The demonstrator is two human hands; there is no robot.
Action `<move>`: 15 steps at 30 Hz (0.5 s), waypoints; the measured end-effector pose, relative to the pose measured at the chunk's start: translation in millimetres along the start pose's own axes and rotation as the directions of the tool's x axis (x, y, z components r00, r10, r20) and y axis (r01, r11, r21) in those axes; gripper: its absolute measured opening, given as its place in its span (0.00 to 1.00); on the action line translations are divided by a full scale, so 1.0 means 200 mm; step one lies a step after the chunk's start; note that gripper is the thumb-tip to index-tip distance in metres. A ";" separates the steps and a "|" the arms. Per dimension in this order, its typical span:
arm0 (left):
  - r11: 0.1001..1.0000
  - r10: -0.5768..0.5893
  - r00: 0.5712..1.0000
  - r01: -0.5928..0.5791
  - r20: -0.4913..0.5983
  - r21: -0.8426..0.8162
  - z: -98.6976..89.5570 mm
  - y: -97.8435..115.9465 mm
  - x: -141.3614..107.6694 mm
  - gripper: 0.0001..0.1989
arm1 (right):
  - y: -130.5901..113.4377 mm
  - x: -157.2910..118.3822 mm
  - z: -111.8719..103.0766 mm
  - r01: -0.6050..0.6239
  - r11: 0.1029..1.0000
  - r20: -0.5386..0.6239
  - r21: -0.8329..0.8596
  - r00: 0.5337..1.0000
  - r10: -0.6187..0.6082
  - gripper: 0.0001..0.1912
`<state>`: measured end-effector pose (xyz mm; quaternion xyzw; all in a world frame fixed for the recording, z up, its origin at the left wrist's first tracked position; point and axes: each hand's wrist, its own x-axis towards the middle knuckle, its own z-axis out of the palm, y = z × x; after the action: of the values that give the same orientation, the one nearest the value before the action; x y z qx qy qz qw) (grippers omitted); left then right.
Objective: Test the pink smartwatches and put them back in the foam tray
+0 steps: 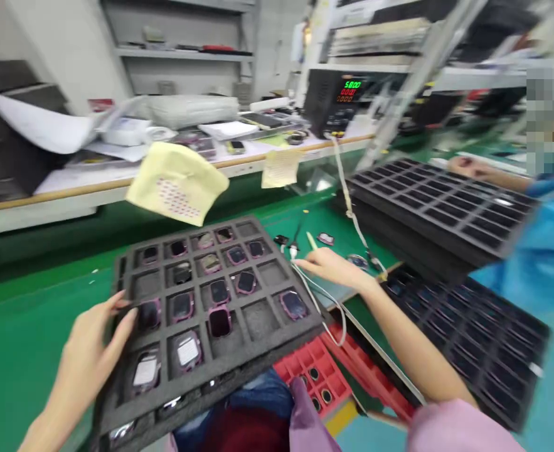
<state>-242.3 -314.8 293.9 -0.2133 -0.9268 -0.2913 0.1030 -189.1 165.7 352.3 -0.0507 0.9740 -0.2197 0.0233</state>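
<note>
Grip of the left hand: thumb and forefinger stand a little apart at the left rim of the grey tray, the thumb tip reaching over it beside a purple-framed watch case. Whether the hand clasps the foam or only rests there, I cannot tell. The right hand is past the tray's right side, over the green desk, its fingers close together with the tips by a white cable. Whether it pinches the cable is hidden. A pale green stick shows just behind the fingers.

The tray lies in front of the person, on top of a second tray whose front edge sticks out below. Watch cases fill most of its cells, four cells being bare; two cases at the front left have white labels on them.

Below the right hand's forearm is a red tray with round pieces in some cells. Farther right, a stack of black trays rises beside a lower black tray of parts; a co-worker's hand is at the stack's far side. Behind the desk, a yellow sheet hangs from a shelf, where a black meter shows lit digits.
</note>
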 end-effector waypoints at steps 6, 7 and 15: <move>0.920 -0.027 0.988 -0.036 0.153 0.391 0.06 0.13 0.15 0.20 | -0.31 0.08 -0.03 0.229 0.971 0.009 -0.069 0.973 -0.229 0.20; 0.931 -0.025 0.989 -0.031 0.148 0.364 0.07 0.13 0.15 0.20 | -0.42 0.08 0.02 0.323 0.946 0.052 0.013 0.945 -0.323 0.18; 0.920 -0.262 0.954 0.292 0.145 -0.261 0.03 0.10 0.07 0.23 | -0.81 0.12 0.47 0.458 0.885 0.119 0.084 0.877 -0.465 0.23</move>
<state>-245.6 -292.1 304.0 -0.1078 -0.9014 -0.4189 -0.0205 -192.9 -22.0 336.0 -0.2955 0.9237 -0.2410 0.0377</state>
